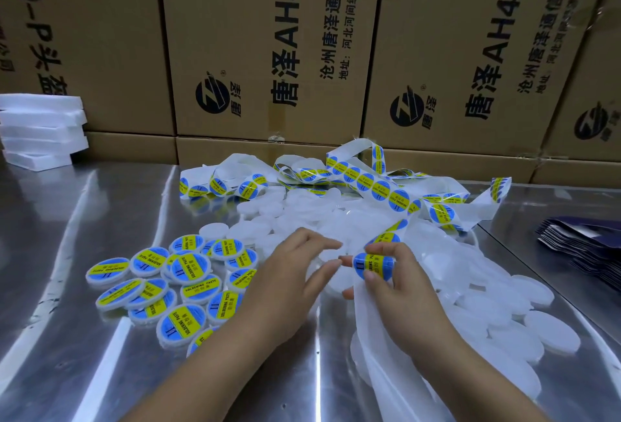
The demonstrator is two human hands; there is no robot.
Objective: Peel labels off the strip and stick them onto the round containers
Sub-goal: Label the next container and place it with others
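Right at the near edge of the blank container heap (336, 223) is where it all comes together. The right hand (400, 290) is grasping a blue and yellow label (374, 267), thumb on its face and forefinger curled over the top, at the spot where the label strip (369, 183) bends and the bare liner (379, 347) drops away towards the person. I honestly can't tell if that label is fully off the liner or only half lifted.

The left hand (292, 273) is released, with its fingers loose and fairly straight and nothing in them. Its fingertips (334, 265) sit just beside the label's left end, over the near fringe of the heap.

So the relation that matters: the label lies directly to the right of the left hand. Its yellow band runs side to side, so the long axis points pretty much straight at those fingertips. The blanks lie just past and under the left hand, which makes it the nearer one for grabbing a container. My guess is the next move is the left hand picking up a blank and bringing it under the label, or else taking the label's free edge. Either way it's a tiny sideways move, not a reach.

Finished labelled containers (158, 280) are piled to the left of the heap, well apart from the label. The rest of the printed strip loops around on the far side of the heap, so there's plenty left to do.
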